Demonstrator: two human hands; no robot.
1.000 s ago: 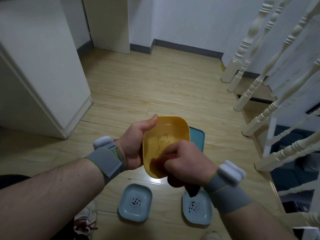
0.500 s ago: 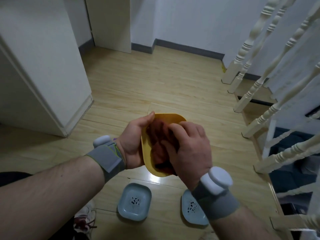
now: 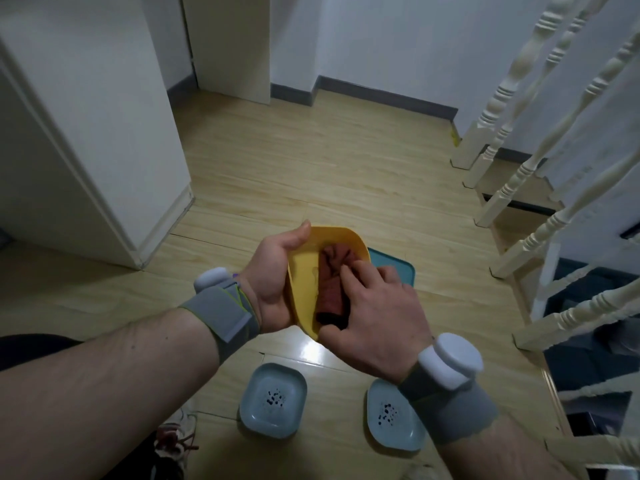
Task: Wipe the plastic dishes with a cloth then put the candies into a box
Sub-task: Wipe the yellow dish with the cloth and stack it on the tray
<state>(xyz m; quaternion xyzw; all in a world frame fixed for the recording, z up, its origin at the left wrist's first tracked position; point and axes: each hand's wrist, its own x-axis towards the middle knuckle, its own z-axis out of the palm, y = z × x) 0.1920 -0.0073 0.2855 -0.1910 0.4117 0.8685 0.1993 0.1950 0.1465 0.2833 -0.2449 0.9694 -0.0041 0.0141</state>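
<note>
My left hand (image 3: 273, 278) grips a yellow plastic dish (image 3: 304, 282) by its left edge and holds it tilted above the floor, thumb on the top rim. My right hand (image 3: 374, 313) presses a dark red cloth (image 3: 332, 285) into the dish's hollow, fingers laid over the cloth. Below on the wooden floor lie two pale blue dishes, one (image 3: 273, 400) on the left and one (image 3: 394, 417) on the right, each with dark specks in the middle. A teal tray or lid (image 3: 398, 271) shows behind the yellow dish, mostly hidden.
A white stair railing (image 3: 540, 161) with turned posts stands on the right, steps going down beside it. A white cabinet (image 3: 86, 133) stands on the left. A shoe (image 3: 173, 441) lies at the bottom left by my leg.
My right hand brought the cloth up from the dish's lower edge into its hollow and has rubbed it across the inside; the dish has turned more edge-on to the left.
</note>
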